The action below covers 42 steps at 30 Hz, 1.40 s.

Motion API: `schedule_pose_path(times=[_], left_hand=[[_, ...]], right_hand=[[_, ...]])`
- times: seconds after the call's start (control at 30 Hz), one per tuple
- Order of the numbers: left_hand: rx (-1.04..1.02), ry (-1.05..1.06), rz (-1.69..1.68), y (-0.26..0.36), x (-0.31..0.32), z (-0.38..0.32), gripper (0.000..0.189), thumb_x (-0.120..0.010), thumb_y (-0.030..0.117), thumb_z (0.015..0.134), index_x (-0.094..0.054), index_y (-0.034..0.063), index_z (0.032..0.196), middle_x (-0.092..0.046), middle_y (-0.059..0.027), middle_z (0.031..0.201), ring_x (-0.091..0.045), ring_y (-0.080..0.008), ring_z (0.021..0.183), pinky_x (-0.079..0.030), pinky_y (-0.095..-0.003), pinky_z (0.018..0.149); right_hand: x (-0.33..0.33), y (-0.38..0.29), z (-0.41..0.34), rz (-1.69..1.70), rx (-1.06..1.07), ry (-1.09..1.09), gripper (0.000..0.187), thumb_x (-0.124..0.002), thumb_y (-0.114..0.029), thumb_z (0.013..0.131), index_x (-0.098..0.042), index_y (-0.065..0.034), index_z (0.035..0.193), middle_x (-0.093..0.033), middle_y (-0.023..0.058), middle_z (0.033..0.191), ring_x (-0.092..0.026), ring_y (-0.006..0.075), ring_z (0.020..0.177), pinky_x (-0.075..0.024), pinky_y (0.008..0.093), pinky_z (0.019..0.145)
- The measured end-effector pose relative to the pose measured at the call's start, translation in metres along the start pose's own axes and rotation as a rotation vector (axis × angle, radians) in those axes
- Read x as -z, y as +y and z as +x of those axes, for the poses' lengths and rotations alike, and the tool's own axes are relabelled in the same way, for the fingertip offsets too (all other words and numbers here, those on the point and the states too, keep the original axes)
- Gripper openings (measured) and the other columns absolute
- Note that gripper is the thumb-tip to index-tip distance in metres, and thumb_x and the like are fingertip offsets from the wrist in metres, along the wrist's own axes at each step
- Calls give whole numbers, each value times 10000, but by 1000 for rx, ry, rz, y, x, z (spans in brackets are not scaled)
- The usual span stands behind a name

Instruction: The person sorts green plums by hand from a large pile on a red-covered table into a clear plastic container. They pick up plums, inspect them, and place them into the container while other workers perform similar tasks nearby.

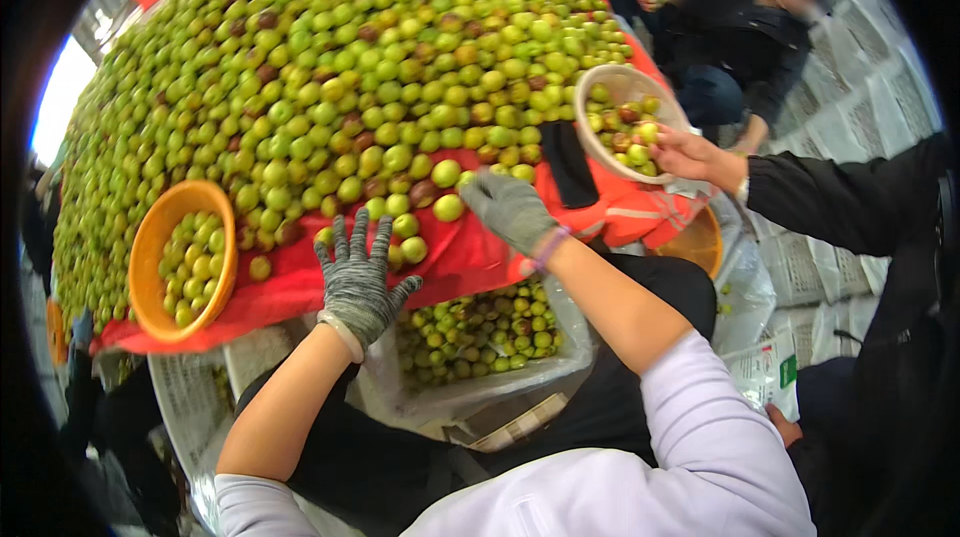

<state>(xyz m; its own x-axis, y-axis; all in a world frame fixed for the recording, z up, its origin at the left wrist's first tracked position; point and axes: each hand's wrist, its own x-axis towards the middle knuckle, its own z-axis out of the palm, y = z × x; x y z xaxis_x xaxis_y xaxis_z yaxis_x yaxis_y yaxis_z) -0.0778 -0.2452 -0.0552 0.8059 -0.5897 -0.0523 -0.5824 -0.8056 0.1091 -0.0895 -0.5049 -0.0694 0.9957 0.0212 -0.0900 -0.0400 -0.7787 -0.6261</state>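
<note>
A large heap of green jujube-like fruit (352, 86), some browned, covers a table spread with a red cloth (465, 259). My left hand (358, 285), in a grey knit glove, lies palm down with fingers apart at the cloth's front edge. Its fingertips are beside a few loose fruits (405, 225). My right hand (510, 210), also gloved, is blurred at the near edge of the heap, close to single green fruits (448, 207). Whether its fingers hold one is hidden. Below the edge, in front of my lap, stands a plastic-lined crate (577, 353) of green and brown fruit.
An orange basket (139, 267) of green fruit sits at left. At right, another person's hand (694, 154) reaches into a pale basket (587, 98) of mixed fruit. A dark phone-like object (568, 164) lies beside it on orange fabric (637, 214). Other people sit around the table.
</note>
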Motion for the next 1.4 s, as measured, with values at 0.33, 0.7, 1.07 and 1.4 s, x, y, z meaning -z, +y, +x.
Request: schedule_pose_path(times=[0.33, 0.7, 1.07, 1.4], left_hand=[[-183, 74, -92, 17, -49, 68, 937, -729, 437, 749, -274, 133, 1510, -260, -151, 1558, -187, -389, 1444, -96, -608, 1144], [-416, 114, -134, 41, -41, 97, 778, -693, 352, 797, -364, 148, 1471, -283, -111, 1555, -202, -338, 1451, -78, -574, 1169], [-463, 197, -131, 48, -42, 107, 647, -679, 277, 781, -486, 138, 1383, -436, -129, 1451, -400, -339, 1333, -109, -608, 1151], [-507, 293, -204, 49, -41, 106, 626, -696, 239, 741, -524, 107, 1328, -479, -141, 1412, -440, -341, 1305, -144, -580, 1157]], right_hand=[[-6, 52, 21, -557, -64, 131, 605, -452, -454, 952, -312, -248, 1504, -221, 158, 1569, -168, 331, 1463, -89, 656, 1122], [-15, 63, 10, -477, 80, 343, 474, -504, -358, 934, -491, -221, 1387, -424, 102, 1461, -330, 314, 1387, -126, 671, 1109], [-16, 69, 8, -305, 82, 379, 465, -472, -334, 955, -487, -140, 1378, -478, 98, 1398, -376, 299, 1353, -139, 605, 1139], [-15, 71, 9, -309, 87, 352, 463, -481, -332, 944, -500, -114, 1352, -492, 81, 1370, -378, 290, 1339, -139, 602, 1138]])
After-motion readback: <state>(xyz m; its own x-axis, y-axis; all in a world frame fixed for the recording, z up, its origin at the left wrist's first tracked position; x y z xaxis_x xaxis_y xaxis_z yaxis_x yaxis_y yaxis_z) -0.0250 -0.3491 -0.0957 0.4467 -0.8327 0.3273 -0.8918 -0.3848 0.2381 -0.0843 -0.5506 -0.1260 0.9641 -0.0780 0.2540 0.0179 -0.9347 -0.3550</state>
